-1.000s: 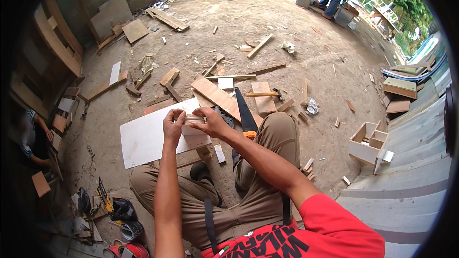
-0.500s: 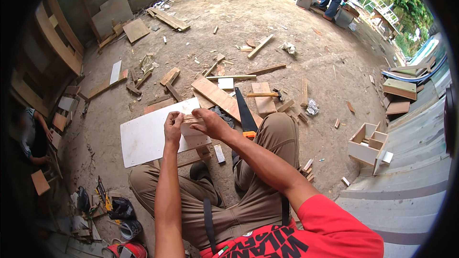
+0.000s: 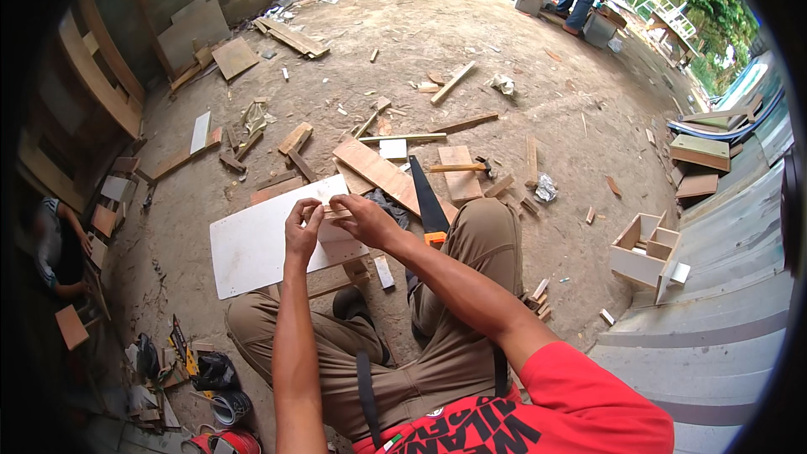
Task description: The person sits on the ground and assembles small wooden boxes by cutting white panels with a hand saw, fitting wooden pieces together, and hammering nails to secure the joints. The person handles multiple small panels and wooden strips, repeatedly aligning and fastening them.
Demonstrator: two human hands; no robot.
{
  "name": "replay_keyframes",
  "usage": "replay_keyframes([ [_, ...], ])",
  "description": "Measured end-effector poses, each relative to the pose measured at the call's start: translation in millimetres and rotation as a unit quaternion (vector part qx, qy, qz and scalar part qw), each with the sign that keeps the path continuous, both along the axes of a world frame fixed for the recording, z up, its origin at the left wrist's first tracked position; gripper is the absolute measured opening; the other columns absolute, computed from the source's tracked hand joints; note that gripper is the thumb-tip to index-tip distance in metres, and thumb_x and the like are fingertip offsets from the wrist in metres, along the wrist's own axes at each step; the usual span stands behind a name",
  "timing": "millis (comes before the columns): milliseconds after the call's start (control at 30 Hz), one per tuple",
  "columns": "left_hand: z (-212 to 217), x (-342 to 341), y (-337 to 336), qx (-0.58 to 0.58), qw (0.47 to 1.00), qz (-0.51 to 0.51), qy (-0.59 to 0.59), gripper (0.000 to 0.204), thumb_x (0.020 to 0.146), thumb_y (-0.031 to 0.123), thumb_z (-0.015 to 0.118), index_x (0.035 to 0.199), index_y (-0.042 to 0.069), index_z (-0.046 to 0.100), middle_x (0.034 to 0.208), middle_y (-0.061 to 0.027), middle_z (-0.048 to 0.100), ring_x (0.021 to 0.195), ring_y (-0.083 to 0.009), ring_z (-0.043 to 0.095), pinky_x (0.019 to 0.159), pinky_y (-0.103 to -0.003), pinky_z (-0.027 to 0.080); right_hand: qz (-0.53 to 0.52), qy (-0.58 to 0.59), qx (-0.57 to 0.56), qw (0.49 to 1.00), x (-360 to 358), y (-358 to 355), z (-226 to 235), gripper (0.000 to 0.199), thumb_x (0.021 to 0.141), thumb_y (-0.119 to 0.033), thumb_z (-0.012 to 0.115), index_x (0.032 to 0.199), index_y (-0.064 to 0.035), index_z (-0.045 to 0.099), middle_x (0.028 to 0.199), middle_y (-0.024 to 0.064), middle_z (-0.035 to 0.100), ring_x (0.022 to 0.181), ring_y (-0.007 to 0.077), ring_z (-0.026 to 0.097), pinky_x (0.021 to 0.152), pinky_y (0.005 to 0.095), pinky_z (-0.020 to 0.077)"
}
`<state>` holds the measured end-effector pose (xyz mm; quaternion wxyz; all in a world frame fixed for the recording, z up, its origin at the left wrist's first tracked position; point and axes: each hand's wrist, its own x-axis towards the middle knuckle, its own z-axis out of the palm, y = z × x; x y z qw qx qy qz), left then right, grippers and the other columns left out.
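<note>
At three o'clock from the left hand (image 3: 303, 225) and nine o'clock from the right hand (image 3: 367, 220), a small wooden piece (image 3: 337, 213) is pinched by both above a white board (image 3: 252, 240).

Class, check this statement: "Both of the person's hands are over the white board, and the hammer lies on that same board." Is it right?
Not quite: the hammer does not lie on the white board. The head view shows it lying across a separate brown wooden piece. The left hand and right hand are indeed over the white board.
</note>
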<state>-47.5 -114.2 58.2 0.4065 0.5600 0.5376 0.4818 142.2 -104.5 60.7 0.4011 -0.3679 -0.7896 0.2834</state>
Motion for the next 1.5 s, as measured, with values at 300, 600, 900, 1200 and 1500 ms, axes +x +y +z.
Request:
replay_keyframes([
  [300, -2.9, 0.7, -0.5, 0.058, 0.995, -0.022, 0.072, 0.015, 0.096, 0.015, 0.062, 0.105, 0.003, 0.064, 0.095, -0.0044, 0.067, 0.09, -0.0133, 0.063, 0.082, -0.029, 0.049, -0.004, -0.028, -0.003, 1.0, 0.6, 0.4, -2.4, 0.042, 0.084, -0.014, 0.074, 0.121, -0.0006, 0.059, 0.11, 0.0208, 0.065, 0.102, 0.0376, 0.064, 0.089, 0.0427, 0.052],
  [600, -3.0, 0.0, -9.1, -0.029, 0.986, -0.011, -0.166, 0.04, 0.092, 0.017, 0.07, 0.126, 0.001, 0.055, 0.117, -0.01, 0.064, 0.107, -0.0169, 0.06, 0.095, -0.03, 0.047, -0.006, -0.038, -0.039, 0.998, 3.2, -0.2, 0.8, 0.041, 0.087, -0.019, 0.072, 0.126, -0.0102, 0.061, 0.106, 0.0206, 0.065, 0.097, 0.0398, 0.065, 0.084, 0.0455, 0.0537],
  [900, -10.9, 0.8, -3.3, -0.057, 0.995, -0.016, -0.081, 0.052, 0.096, 0.045, 0.063, 0.127, 0.005, 0.055, 0.112, -0.0078, 0.064, 0.1, -0.0162, 0.06, 0.085, -0.031, 0.05, -0.003, 0.039, -0.16, 0.986, 7.4, 5.0, 15.6, 0.051, 0.089, -0.034, 0.074, 0.122, 0.0029, 0.064, 0.104, 0.0233, 0.07, 0.097, 0.0322, 0.07, 0.084, 0.0398, 0.0558],
  [1200, 5.7, 12.7, -5.4, -0.116, 0.913, -0.095, -0.378, 0.07, 0.101, 0.061, 0.034, 0.138, 0.003, 0.047, 0.122, -0.0167, 0.06, 0.122, -0.0328, 0.058, 0.098, -0.042, 0.053, 0.14, 0.051, -0.163, 0.975, 3.0, 0.5, 42.1, 0.08, 0.094, -0.057, 0.06, 0.144, 0.003, 0.043, 0.132, 0.0238, 0.056, 0.123, 0.0301, 0.055, 0.1, 0.0403, 0.0471],
  [1500, 14.7, 36.2, -7.6, -0.098, 0.957, 0.026, -0.272, 0.076, 0.097, 0.069, 0.035, 0.134, 0.005, 0.048, 0.122, -0.0097, 0.059, 0.11, -0.0174, 0.058, 0.094, -0.032, 0.049, 0.174, 0.207, -0.312, 0.911, -13.3, -14.9, 33.9, 0.082, 0.102, -0.058, 0.042, 0.158, -0.0043, 0.015, 0.15, 0.0171, 0.039, 0.135, 0.0218, 0.042, 0.11, 0.0303, 0.0354],
])
